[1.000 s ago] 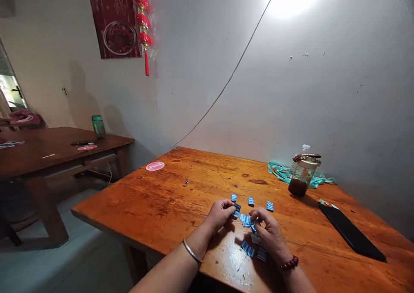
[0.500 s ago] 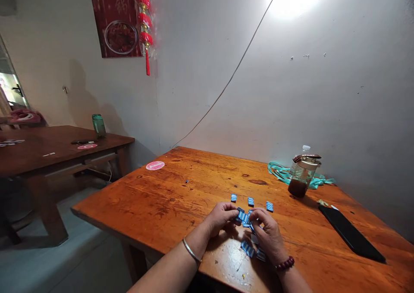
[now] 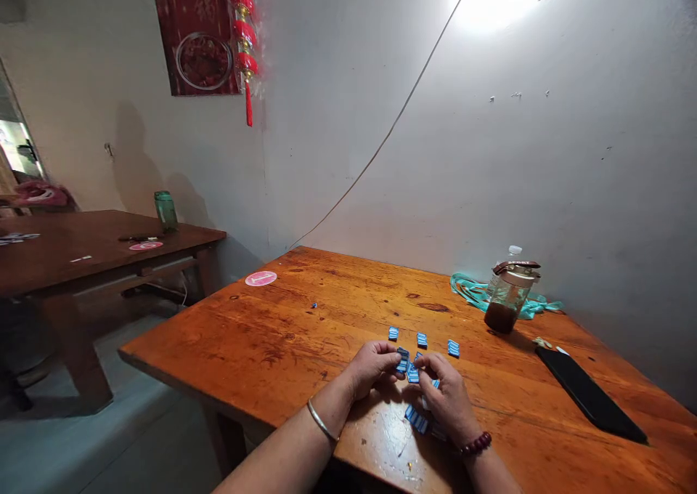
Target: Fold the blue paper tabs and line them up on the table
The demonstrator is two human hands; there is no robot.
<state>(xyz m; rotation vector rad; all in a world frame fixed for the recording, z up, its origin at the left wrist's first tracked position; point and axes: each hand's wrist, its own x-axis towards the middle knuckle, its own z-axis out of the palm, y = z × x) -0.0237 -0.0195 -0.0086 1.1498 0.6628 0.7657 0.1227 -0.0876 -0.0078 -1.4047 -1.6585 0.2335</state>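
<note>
My left hand (image 3: 375, 363), with a silver bangle at the wrist, pinches a small blue-and-white striped piece (image 3: 403, 360) between thumb and fingers. Close beside it, my right hand (image 3: 445, 389), wearing dark red beads, has its fingertips closed on another striped piece (image 3: 412, 375). What these pieces are is too small to make out. Under and beside the right hand, more striped pieces (image 3: 417, 418) lie on the wooden table (image 3: 348, 290), partly covered by it. Beyond the hands, three similar pieces sit in a spaced row: a left one (image 3: 393, 333), a middle one (image 3: 422, 340) and a right one (image 3: 454, 348).
At the right stand a jug of dark liquid (image 3: 502, 312) and, behind it, teal straps (image 3: 468, 290). A black phone-like slab (image 3: 591, 396) lies near the right edge. A pink round sticker (image 3: 261, 279) marks the far left corner. Another table (image 3: 109, 225) holds a green bottle (image 3: 166, 211).
The striped piece in my left hand has tilted and looks darker. My right hand's fingers have shifted slightly, showing the piece at their tips more plainly. The row of three is unmoved.
</note>
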